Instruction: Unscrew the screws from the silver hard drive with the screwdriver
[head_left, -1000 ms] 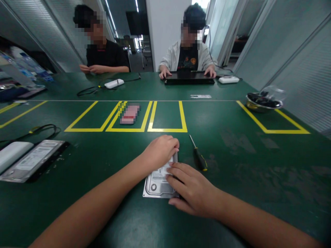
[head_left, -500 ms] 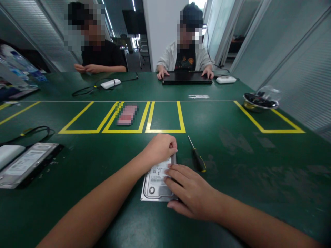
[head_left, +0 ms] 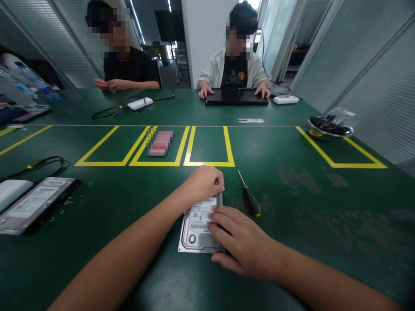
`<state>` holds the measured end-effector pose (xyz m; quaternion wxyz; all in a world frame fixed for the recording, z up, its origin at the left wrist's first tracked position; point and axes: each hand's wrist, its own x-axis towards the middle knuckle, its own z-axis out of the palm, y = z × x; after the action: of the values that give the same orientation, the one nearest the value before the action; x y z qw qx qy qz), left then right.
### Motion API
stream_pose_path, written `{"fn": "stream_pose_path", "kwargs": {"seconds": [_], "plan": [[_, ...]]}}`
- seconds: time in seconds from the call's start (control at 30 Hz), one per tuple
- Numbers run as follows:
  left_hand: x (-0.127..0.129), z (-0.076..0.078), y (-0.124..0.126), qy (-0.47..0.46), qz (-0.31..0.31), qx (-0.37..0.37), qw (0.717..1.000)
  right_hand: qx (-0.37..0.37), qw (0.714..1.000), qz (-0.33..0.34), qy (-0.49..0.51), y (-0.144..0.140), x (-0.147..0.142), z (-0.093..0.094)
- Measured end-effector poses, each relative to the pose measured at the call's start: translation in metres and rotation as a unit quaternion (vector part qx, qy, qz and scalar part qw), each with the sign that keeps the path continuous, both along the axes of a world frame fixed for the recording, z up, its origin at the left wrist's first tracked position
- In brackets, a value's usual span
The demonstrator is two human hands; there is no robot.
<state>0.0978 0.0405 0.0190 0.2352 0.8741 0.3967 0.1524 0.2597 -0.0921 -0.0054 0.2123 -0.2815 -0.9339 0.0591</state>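
Observation:
A silver hard drive (head_left: 199, 235) with a white label lies flat on the green table in front of me. My left hand (head_left: 205, 183) is closed over its far end, thumb and fingers curled together; whatever they pinch is hidden. My right hand (head_left: 240, 242) grips the drive's right side, fingers on the label and thumb at the near right corner. Just right of the drive lies a screwdriver (head_left: 251, 202) with a black and yellow handle, its tip pointing away from me.
Another hard drive (head_left: 37, 203) lies at the left beside a white box (head_left: 13, 192) with a black cable. Yellow tape (head_left: 209, 164) marks areas on the table; a pinkish blurred rectangle (head_left: 161, 143) lies in one. A metal bowl (head_left: 330, 131) holds dark items. Two people sit opposite, one touching a black panel (head_left: 236, 97).
The whole view has shifted very slightly. Both my hands keep their places on the hard drive, and nothing else has visibly moved.

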Motion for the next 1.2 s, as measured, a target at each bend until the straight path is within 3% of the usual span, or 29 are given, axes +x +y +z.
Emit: {"fn": "stream_pose_path", "kwargs": {"seconds": [0.5,0.83,1.2], "plan": [[-0.001,0.004,-0.004,0.025,-0.017,0.023,0.999,-0.009,1.0,-0.002,-0.016,0.0,0.0,0.003],[-0.005,0.002,-0.007,0.097,-0.087,0.118,0.984,-0.01,1.0,0.001,-0.021,0.001,0.0,-0.002],[-0.001,0.006,-0.014,0.166,-0.096,0.179,0.965,-0.011,1.0,0.0,-0.024,0.0,0.0,-0.001]]}}
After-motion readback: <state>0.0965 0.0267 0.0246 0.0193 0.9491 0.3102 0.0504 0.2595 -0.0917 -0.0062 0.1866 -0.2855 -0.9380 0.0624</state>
